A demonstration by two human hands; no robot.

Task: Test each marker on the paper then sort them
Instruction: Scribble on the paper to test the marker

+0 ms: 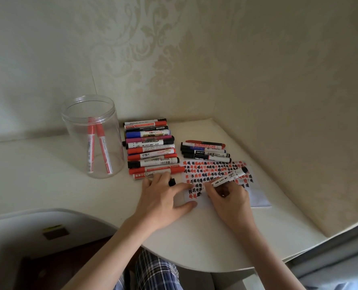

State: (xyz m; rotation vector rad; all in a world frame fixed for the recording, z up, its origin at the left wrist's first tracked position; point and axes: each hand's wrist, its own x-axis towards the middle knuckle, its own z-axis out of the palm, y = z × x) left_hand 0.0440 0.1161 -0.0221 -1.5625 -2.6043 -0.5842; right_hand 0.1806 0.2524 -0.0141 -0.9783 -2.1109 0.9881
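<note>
Head view. Paper (215,174) lies flat on the pale surface (48,181), near its right corner, mostly filled with rows of red and black test marks. Right hand (228,197) grips a white-barrelled marker (229,178), fingers (210,185) curled round its lower end; tip down at the paper, black far end pointing up and right. Left hand (163,197) rests on the paper's left edge, fingers spread and relaxed; a black cap (172,182) shows between two of them.

Left of the paper: long row (151,147) of capped markers, side by side, red, black, blue, magenta. Behind the paper: smaller group (205,151) of capped markers, touching.

Far left: clear jar (90,114), open, upright, with two red markers (96,143) leaning inside.
</note>
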